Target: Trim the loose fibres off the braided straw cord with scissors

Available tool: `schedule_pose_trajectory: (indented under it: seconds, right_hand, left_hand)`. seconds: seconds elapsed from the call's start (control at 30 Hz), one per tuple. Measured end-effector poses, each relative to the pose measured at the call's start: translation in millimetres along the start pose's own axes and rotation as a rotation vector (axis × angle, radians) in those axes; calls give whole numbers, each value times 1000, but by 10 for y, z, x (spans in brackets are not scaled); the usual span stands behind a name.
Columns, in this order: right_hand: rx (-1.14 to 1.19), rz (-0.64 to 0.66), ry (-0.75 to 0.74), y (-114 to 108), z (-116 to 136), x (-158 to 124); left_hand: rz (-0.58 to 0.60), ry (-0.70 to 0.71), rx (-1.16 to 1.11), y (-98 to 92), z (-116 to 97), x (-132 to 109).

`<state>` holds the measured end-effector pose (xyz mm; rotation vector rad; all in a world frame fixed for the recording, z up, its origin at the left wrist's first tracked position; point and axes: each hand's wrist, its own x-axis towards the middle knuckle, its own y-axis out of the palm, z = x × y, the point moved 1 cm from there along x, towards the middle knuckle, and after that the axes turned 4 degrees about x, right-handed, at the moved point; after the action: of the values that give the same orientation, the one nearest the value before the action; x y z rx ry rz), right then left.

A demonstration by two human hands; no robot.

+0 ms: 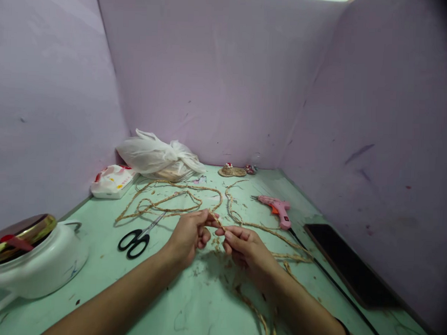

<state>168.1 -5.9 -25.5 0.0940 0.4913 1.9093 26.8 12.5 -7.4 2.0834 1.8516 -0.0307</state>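
The person's left grip and right grip pinch the straw-coloured cord; gentle, even tension should keep it neatly straight

Soft, dim light; a faint shadow beside the right hand; upper-right corner dark.

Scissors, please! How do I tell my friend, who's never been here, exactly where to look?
On the green table, find the white pot at the left edge of the picture. Go right toward the left hand, and the scissors lie between them, blades pointing toward the straw-coloured cord. Nothing else near there has two black finger loops and metal blades.
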Motion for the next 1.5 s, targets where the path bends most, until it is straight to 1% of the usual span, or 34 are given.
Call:
schedule_pose_trajectory:
  seconds: [0.07, 0.1, 0.17, 0.2, 0.23, 0.27, 0.3, 0.33, 0.37, 0.4, 0.43, 0.47, 0.53, 0.57, 0.63, 0.73, 0.8, 0.87, 1.0, 1.13, 1.2, 1.27, 1.3, 1.4, 1.5]
  right_hand:
    - [-32, -3, -31, 2, -2, -2]
    - [-47, -4, -42, 6, -3, -4]
    - [-74, -11, -62, 18, -5, -6]
    - [-76, -16, -72, 22, -4, -7]
    - [-63, -25, -77, 24, -3, -6]
    - [-31, -34, -75, 24, 0, -4]
    - [16, -44, -67, 20, 4, 0]
    - [68, -57, -56, 13, 9, 4]
    - [119, -70, -47, 5, 17, 8]
    - [164, -81, -41, -5, 28, 12]
    - [199, -90, -41, -16, 41, 15]
    - [227, -94, -43, -28, 55, 19]
    - [263, -92, -46, -51, 82, 24]
    - [274, -91, -48, -64, 92, 26]
    - [284, -85, -55, -91, 107, 31]
    - [297, -79, -63, -128, 111, 41]
    - [315, -89, -57, -147, 110, 50]
    - [339, -112, -49, -160, 112, 57]
    - [371, -130, -46, -164, 122, 63]
    - [372, -139, -46, -156, 130, 59]
    - [376, -142, -44, -152, 135, 52]
    - [378, -141, -44, -150, 139, 45]
    - [377, -139, -46, -150, 139, 43]
    - [384, -127, -59, -156, 137, 42]
    - [405, -132, -74, -175, 149, 43]
  left_hand:
    - [-38, 51, 10, -15, -22, -11]
    - [-33, 64, 8, -6, -29, -20]
    - [21, 58, 38, 18, -61, -41]
    - [67, 40, 112, 21, -93, -49]
    - [115, 16, 243, 6, -138, -57]
    - [142, 7, 424, -35, -198, -63]
    - [139, 13, 635, -104, -271, -68]
    - [94, 47, 848, -200, -351, -70]
    - [-25, 146, 1026, -320, -439, -73]
    - [-163, 215, 1162, -453, -515, -77]
    - [-252, 196, 1278, -587, -568, -80]
    - [-290, 139, 1363, -713, -598, -81]
    - [-266, 8, 1448, -900, -601, -85]
    - [-237, -46, 1484, -955, -585, -87]
    - [-181, -101, 1570, -991, -545, -90]
    - [-108, -105, 1731, -970, -508, -84]
    - [-70, -83, 1797, -983, -486, -87]
    - [-75, -58, 1850, -1032, -442, -117]
    - [-200, -85, 1948, -1145, -290, -293]
    - [-236, -128, 1956, -1198, -187, -500]
    - [-292, -159, 1941, -1235, -185, -554]
    - [-355, -182, 1920, -1281, -207, -565]
    - [-365, -169, 1918, -1300, -222, -558]
    - [-342, -121, 1958, -1320, -261, -510]
    - [-325, -178, 2006, -1293, -266, -481]
